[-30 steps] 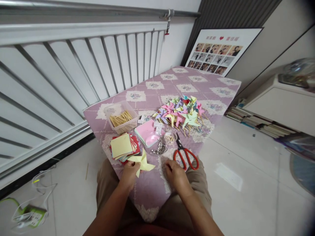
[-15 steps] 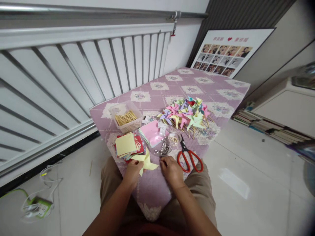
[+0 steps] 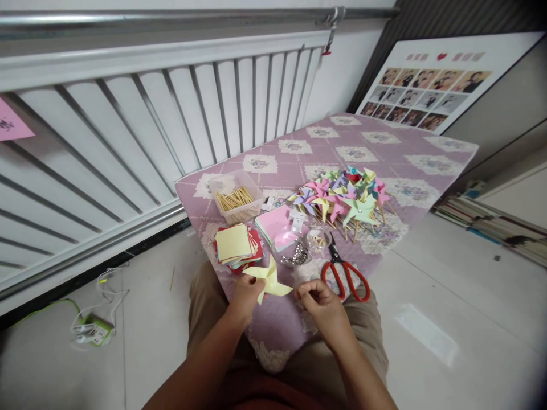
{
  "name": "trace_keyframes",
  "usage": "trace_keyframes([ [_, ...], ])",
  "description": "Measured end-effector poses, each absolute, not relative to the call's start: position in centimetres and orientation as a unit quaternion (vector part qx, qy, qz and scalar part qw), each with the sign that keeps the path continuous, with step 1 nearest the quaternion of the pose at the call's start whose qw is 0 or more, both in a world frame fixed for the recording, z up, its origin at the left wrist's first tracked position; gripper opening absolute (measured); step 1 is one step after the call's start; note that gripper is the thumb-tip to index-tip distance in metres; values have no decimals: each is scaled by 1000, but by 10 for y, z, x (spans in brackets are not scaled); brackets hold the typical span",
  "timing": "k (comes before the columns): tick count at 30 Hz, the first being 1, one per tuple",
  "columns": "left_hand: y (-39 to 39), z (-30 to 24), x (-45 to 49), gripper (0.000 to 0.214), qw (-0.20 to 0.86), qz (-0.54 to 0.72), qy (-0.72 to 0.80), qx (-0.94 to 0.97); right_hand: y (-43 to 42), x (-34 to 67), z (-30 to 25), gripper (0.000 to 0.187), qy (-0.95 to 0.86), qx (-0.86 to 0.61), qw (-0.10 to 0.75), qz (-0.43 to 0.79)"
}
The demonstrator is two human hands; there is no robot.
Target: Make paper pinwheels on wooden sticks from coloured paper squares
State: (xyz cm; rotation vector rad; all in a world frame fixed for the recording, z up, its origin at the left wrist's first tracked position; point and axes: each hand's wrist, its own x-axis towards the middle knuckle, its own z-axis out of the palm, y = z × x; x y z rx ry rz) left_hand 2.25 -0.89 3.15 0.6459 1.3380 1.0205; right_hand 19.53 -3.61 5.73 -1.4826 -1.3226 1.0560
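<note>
A pale yellow paper pinwheel (image 3: 277, 285) is pinched along its left side by my left hand (image 3: 244, 297). My right hand (image 3: 321, 303) is just right of the pinwheel, its thumb and fingertips pressed together; anything between them is too small to make out. Beyond the hands is a clear dish of shiny metal pieces (image 3: 298, 254). Beside that dish sits a small clear cup (image 3: 318, 241) with short light-coloured bits inside. Red-handled scissors (image 3: 340, 267) lie close to my right hand. Left of them all is a stack of coloured paper squares (image 3: 234, 244), yellow on top.
A plastic box of wooden sticks (image 3: 237, 198) stands at the back left, near a pink paper stack (image 3: 276, 223). Finished pinwheels (image 3: 342, 196) on sticks lie heaped at the right. The floral tablecloth (image 3: 294, 146) reaches a white radiator (image 3: 205, 108). A photo board (image 3: 427, 85) leans behind.
My right hand has come away from the dish of metal pieces with its fingertips pinched. The pinwheel stays in my left hand. The whole view has shifted, so the table appears farther right.
</note>
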Motion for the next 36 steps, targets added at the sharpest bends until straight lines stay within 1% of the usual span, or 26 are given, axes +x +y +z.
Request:
trace_keyframes([
  [2,-15,45,25,12,617,443,581,293,-43,192,78,22,-496,-567,446,484],
  [4,-19,63,27,12,610,427,587,318,-49,190,99,21,-482,-547,464,503],
  [8,-23,97,30,11,578,397,594,396,-59,189,133,20,-520,-541,477,457],
  [11,-25,109,33,11,561,388,583,441,-63,186,145,14,-566,-536,472,411],
  [14,-28,112,37,13,514,372,600,486,-64,183,148,8,-619,-526,453,366],
  [18,-32,118,41,21,477,344,614,526,-63,180,147,11,-695,-528,406,269],
  [22,-34,127,44,21,471,351,605,537,-63,179,146,14,-723,-521,405,206],
  [26,-35,132,47,15,496,363,589,525,-62,181,147,14,-727,-509,414,204],
  [30,-36,133,48,15,511,364,577,523,-61,185,150,15,-713,-505,426,235],
  [36,-38,139,49,14,523,365,564,524,-59,191,155,15,-717,-490,421,263],
])
